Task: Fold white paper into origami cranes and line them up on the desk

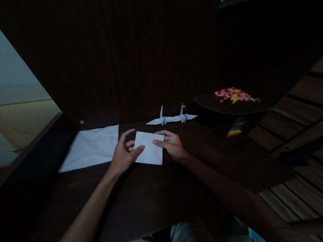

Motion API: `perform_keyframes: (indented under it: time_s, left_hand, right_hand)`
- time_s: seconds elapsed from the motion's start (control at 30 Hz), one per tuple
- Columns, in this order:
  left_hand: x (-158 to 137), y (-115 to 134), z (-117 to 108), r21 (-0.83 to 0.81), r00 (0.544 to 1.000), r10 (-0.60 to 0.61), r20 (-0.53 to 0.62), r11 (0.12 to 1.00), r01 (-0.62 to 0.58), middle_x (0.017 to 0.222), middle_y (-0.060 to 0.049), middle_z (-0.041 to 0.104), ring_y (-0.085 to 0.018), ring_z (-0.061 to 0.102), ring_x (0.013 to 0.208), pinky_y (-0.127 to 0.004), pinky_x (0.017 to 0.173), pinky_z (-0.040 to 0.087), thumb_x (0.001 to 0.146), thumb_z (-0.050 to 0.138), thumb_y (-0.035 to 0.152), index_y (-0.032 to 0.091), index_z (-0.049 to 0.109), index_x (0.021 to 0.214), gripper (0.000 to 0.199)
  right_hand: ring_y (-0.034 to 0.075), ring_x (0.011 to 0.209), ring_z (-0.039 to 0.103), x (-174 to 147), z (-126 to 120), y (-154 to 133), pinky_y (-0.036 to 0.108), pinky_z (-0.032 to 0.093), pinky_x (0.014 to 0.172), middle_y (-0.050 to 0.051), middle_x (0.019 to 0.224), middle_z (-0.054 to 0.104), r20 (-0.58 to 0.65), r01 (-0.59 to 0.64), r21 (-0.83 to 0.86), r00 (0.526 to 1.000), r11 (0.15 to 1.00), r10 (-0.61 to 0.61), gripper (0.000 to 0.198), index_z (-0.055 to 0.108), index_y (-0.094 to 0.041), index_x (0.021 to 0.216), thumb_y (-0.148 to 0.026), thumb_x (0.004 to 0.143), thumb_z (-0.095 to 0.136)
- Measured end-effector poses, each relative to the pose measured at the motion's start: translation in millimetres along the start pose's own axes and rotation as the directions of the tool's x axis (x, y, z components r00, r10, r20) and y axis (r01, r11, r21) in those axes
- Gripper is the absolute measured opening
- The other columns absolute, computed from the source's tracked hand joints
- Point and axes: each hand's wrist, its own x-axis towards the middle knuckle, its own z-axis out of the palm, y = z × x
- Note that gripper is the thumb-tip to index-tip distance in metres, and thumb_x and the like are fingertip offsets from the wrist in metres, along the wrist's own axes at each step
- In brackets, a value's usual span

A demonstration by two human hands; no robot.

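Note:
A small folded square of white paper [149, 149] is held up slightly tilted over the dark desk. My left hand [124, 149] grips its left side, thumb on the front face and index finger raised beyond the edge. On the opposite side my right hand [171, 144] pinches the paper, thumb in front and fingers behind. Faint creases run across the sheet. Just behind it lie two folded white paper cranes [172, 119], end to end. To the left a larger creased white sheet [90, 147] rests flat near my left hand.
A curved corner shelf [207, 101] at the right carries a pile of small pink, red and yellow pieces [235, 95]. The desk [126, 208] has a raised side board [32, 157] on the left and a tall dark back panel [120, 54]. Wooden slats [303, 201] show at the right.

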Motion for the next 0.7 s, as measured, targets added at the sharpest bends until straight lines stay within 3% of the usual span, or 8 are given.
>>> perform_keyframes:
  time_s: [0.07,0.17,0.27,0.43,0.57,0.7]
  left_hand:
    - [-1.1,0.5,1.2,-0.014,0.997,0.058,0.054,0.998,-0.057,0.1,-0.007,0.068,-0.019,0.068,0.074,-0.029,0.06,0.054,0.069,0.071,0.03,0.024,0.031,0.134,0.077]
    - [-0.3,-0.3,0.4,0.052,0.995,0.085,0.055,0.995,-0.088,0.098,-0.006,0.067,-0.017,0.065,0.071,-0.024,0.054,0.05,0.07,0.07,0.033,0.02,0.05,0.118,0.054]
    - [1.9,-1.7,-3.4,0.095,1.0,0.025,0.0,0.995,-0.025,0.087,-0.004,0.068,-0.017,0.064,0.068,-0.026,0.055,0.049,0.068,0.071,0.035,0.017,0.062,0.102,0.04]
    - [2.8,-0.7,-8.7,-0.073,0.997,0.021,0.075,0.997,-0.016,0.111,-0.009,0.067,-0.023,0.063,0.095,-0.033,0.08,0.051,0.061,0.076,0.028,0.015,0.057,0.12,0.063]
    - [1.8,-0.1,-9.9,0.001,0.987,0.049,0.153,0.999,-0.05,0.13,-0.011,0.057,-0.027,0.059,0.107,-0.037,0.085,0.051,0.056,0.078,0.025,0.017,0.05,0.129,0.079]
    - [2.7,-2.4,-11.4,0.094,0.988,0.046,0.149,0.994,-0.061,0.135,-0.011,0.053,-0.03,0.057,0.112,-0.04,0.088,0.05,0.059,0.075,0.028,0.018,0.051,0.131,0.076]
  right_hand:
    - [0.02,0.071,0.066,-0.2,0.0,-0.5,0.034,0.054,0.067,0.003,0.077,0.07,-0.003,0.012,-0.001,1.0,1.0,-0.012,0.046,0.063,-0.019,0.09,-0.035,0.052,0.082]
    - [0.02,0.074,0.067,0.2,-0.7,-2.5,0.034,0.054,0.069,0.002,0.08,0.071,0.023,0.052,0.032,0.998,0.998,-0.052,0.048,0.061,-0.021,0.099,-0.032,0.056,0.08]
    - [0.018,0.08,0.066,0.9,-2.6,-4.4,0.032,0.053,0.074,0.002,0.088,0.071,0.06,0.106,0.046,0.992,0.993,-0.109,0.044,0.062,-0.022,0.101,-0.029,0.06,0.077]
    - [0.019,0.081,0.064,2.6,-5.3,-1.3,0.029,0.05,0.069,0.004,0.087,0.07,0.008,0.033,0.043,0.999,0.998,-0.034,0.029,0.067,-0.019,0.088,-0.031,0.062,0.073]
    - [0.018,0.079,0.064,2.8,-5.3,-1.1,0.027,0.049,0.064,0.004,0.088,0.07,-0.01,-0.045,0.097,0.999,0.994,0.046,0.03,0.068,-0.019,0.089,-0.03,0.062,0.071]
    - [0.019,0.082,0.063,1.7,-4.6,-5.0,0.028,0.05,0.065,0.004,0.089,0.07,0.003,-0.071,0.111,0.997,0.991,0.071,0.028,0.069,-0.018,0.086,-0.029,0.061,0.071]
